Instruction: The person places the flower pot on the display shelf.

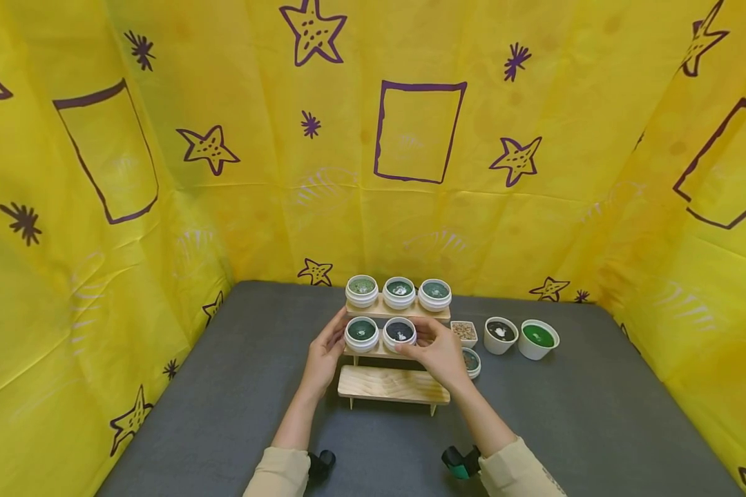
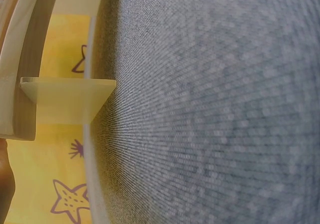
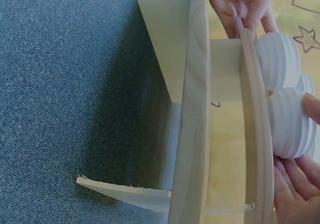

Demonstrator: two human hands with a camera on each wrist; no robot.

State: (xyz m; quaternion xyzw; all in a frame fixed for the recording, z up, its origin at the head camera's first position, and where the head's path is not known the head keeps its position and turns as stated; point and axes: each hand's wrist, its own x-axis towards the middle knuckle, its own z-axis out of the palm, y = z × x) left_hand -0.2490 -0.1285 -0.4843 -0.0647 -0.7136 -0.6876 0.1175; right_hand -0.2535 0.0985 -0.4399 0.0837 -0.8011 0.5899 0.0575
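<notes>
My right hand (image 1: 438, 348) holds a round white cup of dark, glossy stuff (image 1: 400, 334) at the right of the wooden stand's middle step (image 1: 382, 353). In the right wrist view its thumb and fingers lie on either side of the ribbed white cup (image 3: 287, 124). My left hand (image 1: 324, 355) grips the left end of that step, beside a white cup with dark green contents (image 1: 362, 334); the right wrist view shows this left hand (image 3: 240, 3) at the step's end. Its fingers are mostly out of the left wrist view.
Three white cups with greenish contents, one a middle cup (image 1: 400, 293), stand on the top step. A lower wooden step (image 1: 393, 384) is in front. To the right are a square dish of bits (image 1: 463, 333), a small round cup (image 1: 470, 362), a black-filled cup (image 1: 500, 335) and a green-filled cup (image 1: 537, 339).
</notes>
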